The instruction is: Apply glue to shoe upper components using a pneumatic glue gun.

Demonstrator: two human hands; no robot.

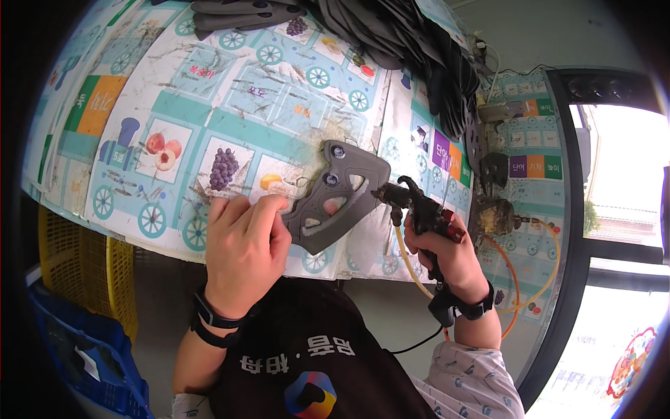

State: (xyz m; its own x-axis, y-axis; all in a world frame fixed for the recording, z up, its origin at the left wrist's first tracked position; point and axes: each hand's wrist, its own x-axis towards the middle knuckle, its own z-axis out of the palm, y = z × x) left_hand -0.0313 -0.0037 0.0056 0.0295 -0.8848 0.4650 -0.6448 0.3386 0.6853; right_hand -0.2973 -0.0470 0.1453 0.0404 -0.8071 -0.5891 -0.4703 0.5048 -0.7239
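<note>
My left hand (pixel 246 253) is closed at the near left end of a dark grey moulded part (pixel 347 173), fingers curled and partly hiding that end. The part has triangular cut-outs and two round holes, and lies tilted over the printed sheet. In my right hand (pixel 457 262) is a dark, stained spray gun (pixel 421 209) with a red rear end, my fingers wrapped round its handle. Its nozzle points left at the part's right edge, close to it. Whether the trigger is pressed I cannot tell.
Smudged printed sheets cover the table (pixel 174 126). Dark grey parts (pixel 391 35) are heaped along its far edge. A yellow hose (pixel 408 269) and an orange hose (pixel 515 307) hang by the gun. Yellow (pixel 84 276) and blue crates (pixel 91 363) stand at lower left; a window (pixel 614 181) is at right.
</note>
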